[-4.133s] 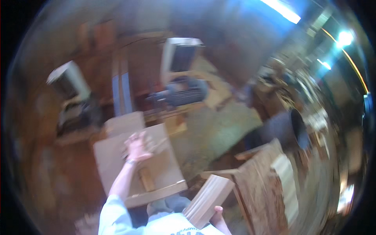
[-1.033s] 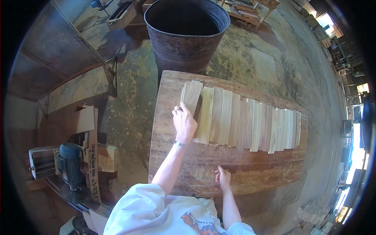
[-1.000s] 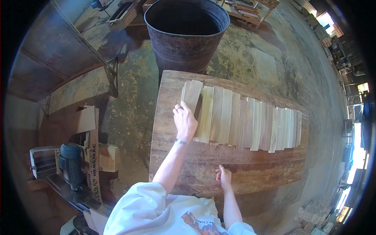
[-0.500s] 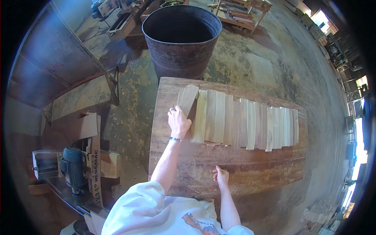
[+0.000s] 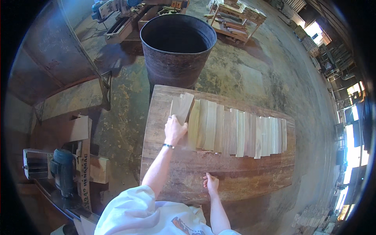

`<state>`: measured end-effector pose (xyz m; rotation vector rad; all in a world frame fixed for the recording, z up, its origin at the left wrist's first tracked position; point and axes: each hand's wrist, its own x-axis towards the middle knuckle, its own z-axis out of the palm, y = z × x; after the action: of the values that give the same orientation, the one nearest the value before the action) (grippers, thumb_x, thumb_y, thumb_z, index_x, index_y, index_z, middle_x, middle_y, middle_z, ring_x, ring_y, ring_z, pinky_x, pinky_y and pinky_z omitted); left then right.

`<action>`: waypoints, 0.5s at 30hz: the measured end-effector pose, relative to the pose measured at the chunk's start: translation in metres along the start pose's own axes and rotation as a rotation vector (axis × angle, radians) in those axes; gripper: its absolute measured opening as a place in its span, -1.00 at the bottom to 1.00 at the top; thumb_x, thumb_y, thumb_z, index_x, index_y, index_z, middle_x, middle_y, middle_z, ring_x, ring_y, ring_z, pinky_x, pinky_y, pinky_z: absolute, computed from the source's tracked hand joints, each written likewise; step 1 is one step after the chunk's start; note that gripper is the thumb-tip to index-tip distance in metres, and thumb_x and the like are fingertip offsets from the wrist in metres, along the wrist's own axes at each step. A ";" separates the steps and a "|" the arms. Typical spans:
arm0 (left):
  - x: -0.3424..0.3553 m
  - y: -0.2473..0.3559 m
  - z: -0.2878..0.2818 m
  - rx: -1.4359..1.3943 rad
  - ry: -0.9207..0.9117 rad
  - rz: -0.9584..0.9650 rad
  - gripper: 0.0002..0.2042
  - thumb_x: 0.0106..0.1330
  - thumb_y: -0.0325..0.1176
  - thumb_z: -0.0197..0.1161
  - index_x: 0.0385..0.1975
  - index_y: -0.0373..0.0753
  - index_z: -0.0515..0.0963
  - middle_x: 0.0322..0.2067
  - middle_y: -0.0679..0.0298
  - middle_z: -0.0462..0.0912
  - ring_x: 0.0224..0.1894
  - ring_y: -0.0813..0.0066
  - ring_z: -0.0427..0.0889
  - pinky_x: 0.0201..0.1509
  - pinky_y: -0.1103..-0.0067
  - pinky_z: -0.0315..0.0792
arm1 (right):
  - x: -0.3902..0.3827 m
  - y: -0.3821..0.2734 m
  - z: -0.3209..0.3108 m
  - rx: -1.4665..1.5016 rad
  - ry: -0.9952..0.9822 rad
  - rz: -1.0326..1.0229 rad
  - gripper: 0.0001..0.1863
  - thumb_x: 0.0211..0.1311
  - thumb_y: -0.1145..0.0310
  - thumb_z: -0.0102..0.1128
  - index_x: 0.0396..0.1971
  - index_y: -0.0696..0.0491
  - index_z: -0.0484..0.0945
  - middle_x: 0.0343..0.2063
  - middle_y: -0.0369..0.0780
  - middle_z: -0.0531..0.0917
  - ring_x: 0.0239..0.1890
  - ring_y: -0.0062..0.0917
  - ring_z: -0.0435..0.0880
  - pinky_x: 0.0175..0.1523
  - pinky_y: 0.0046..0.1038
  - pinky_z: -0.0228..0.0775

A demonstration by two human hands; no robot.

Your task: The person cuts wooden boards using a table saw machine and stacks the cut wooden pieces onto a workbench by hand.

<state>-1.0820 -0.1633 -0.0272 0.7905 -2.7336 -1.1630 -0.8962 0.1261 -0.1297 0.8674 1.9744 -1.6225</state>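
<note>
My left hand (image 5: 176,129) grips a short stack of pale wooden slats (image 5: 181,105) at the left end of the board top (image 5: 164,178), its fingers round the stack's near left side. The upper slat is skewed over the ones under it. To the right of the stack lies a long row of slats (image 5: 239,131) of uneven lengths and shades, laid side by side. My right hand (image 5: 210,181) is over the board below the row, fingers curled, with nothing visible in them.
A large dark metal drum (image 5: 174,72) stands just beyond the board. On the left are a metal panel (image 5: 51,58) and a machine with a blue motor (image 5: 62,172). A wooden rack of boards (image 5: 235,25) stands behind on the stained concrete floor (image 5: 250,70).
The view has turned from the machinery to the board. My right hand no longer holds the wooden piece seen earlier. Lately my left hand has shifted the stack slightly, skewing its upper slat.
</note>
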 end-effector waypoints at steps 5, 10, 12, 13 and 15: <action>0.009 -0.015 -0.023 -0.049 -0.050 -0.060 -0.48 0.02 -0.15 0.34 -0.11 -0.45 0.50 -0.13 -0.16 0.60 -0.02 -0.09 0.58 0.10 0.25 0.47 | 0.001 -0.001 0.003 -0.014 -0.005 0.011 -0.59 0.35 0.13 0.18 -0.54 0.18 0.64 -0.81 -0.26 0.53 -0.84 -0.62 0.44 -0.73 -0.58 0.21; 0.009 -0.032 -0.022 -0.123 0.125 -0.157 -0.47 0.03 -0.15 0.34 -0.07 -0.44 0.49 -0.13 -0.11 0.60 -0.01 -0.07 0.58 0.09 0.22 0.47 | -0.001 -0.006 0.000 -0.035 -0.031 0.007 -0.59 0.34 0.12 0.18 -0.52 0.17 0.64 -0.81 -0.27 0.53 -0.84 -0.62 0.44 -0.72 -0.58 0.21; 0.004 -0.031 -0.024 -0.103 0.204 -0.151 -0.39 0.16 -0.05 0.32 0.05 -0.45 0.42 -0.03 -0.18 0.52 0.06 -0.07 0.53 0.17 0.23 0.41 | -0.003 -0.005 -0.001 -0.008 -0.034 0.009 -0.60 0.33 0.12 0.19 -0.52 0.18 0.63 -0.82 -0.27 0.52 -0.85 -0.62 0.42 -0.74 -0.56 0.19; 0.005 -0.038 -0.013 -0.080 0.206 -0.115 -0.40 0.20 -0.03 0.28 0.06 -0.44 0.42 -0.01 -0.18 0.51 0.07 -0.09 0.52 0.18 0.23 0.40 | -0.004 -0.004 -0.004 -0.039 -0.040 0.008 -0.58 0.33 0.09 0.18 -0.52 0.16 0.64 -0.80 -0.27 0.54 -0.82 -0.62 0.46 -0.71 -0.57 0.23; 0.010 -0.054 0.007 -0.036 0.164 -0.041 -0.41 0.28 0.00 0.21 0.10 -0.41 0.42 0.06 -0.16 0.48 0.12 -0.11 0.47 0.22 0.24 0.37 | -0.003 -0.004 -0.004 -0.070 -0.060 -0.009 -0.60 0.32 0.10 0.19 -0.50 0.16 0.64 -0.79 -0.27 0.55 -0.81 -0.62 0.47 -0.70 -0.55 0.25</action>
<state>-1.0690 -0.1954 -0.0706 0.8994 -2.5686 -1.0985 -0.8967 0.1290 -0.1246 0.7757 1.9843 -1.5566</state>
